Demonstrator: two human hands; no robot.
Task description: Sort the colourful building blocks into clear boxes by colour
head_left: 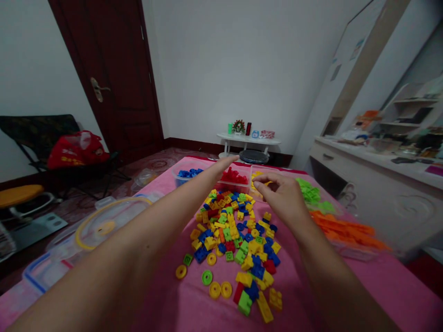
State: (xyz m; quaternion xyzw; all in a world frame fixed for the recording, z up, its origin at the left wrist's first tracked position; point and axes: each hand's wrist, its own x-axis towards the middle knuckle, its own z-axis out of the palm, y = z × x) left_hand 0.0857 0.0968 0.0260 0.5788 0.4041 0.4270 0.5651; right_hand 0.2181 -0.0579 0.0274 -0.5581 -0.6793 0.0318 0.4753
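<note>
A heap of small plastic building blocks point(238, 240) in yellow, blue, green and red lies on a pink cloth point(194, 309). My left hand point(223, 167) reaches far out with fingers stretched flat over the clear tub of red blocks point(233, 177), beside the tub of blue blocks point(187, 175). My right hand point(280, 193) hovers at the tub of yellow blocks point(258, 180), fingers pinched together on a small yellow piece.
Green blocks point(311, 193) and orange pieces point(346, 233) sit in clear trays on the right. Clear lids point(104, 226) lie at the left. Beyond stand a dark door point(110, 78), a folding chair with a red bag point(76, 147), a small white table point(247, 140) and a white dresser point(380, 184).
</note>
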